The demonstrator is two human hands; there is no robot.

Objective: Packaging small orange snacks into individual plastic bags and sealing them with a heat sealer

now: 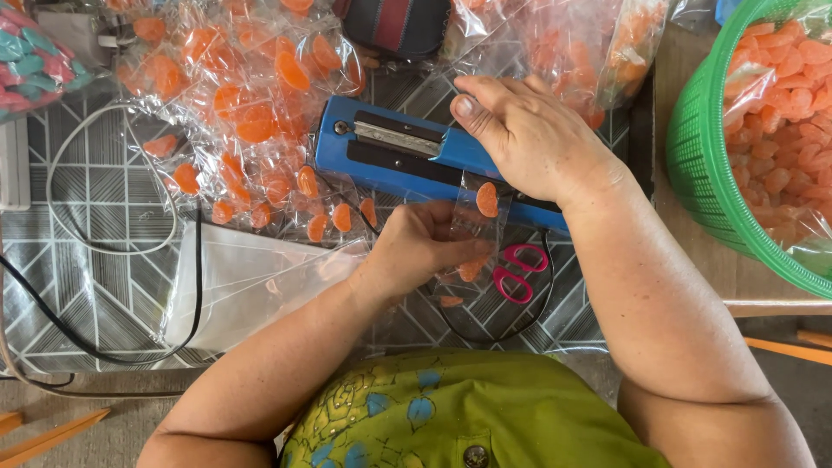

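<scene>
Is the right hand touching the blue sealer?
Touching. The head view shows the right hand pressing flat on the blue sealer, no gap.

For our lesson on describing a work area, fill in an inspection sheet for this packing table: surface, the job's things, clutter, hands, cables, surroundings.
Surface: table covered in a grey cloth with geometric lines.
Job's things: blue heat sealer; narrow clear bag holding orange candy slices, its top under the sealer's arm.
Clutter: heap of sealed candy bags; stack of empty clear bags; pink scissors.
Hands: right hand presses on the sealer's arm; left hand holds the narrow clear bag.
Cables: white cable looped at the left; black cable crossing the empty bags.
Surroundings: green basket of orange candy at the right; bag of pink and teal sweets at the top left.
</scene>
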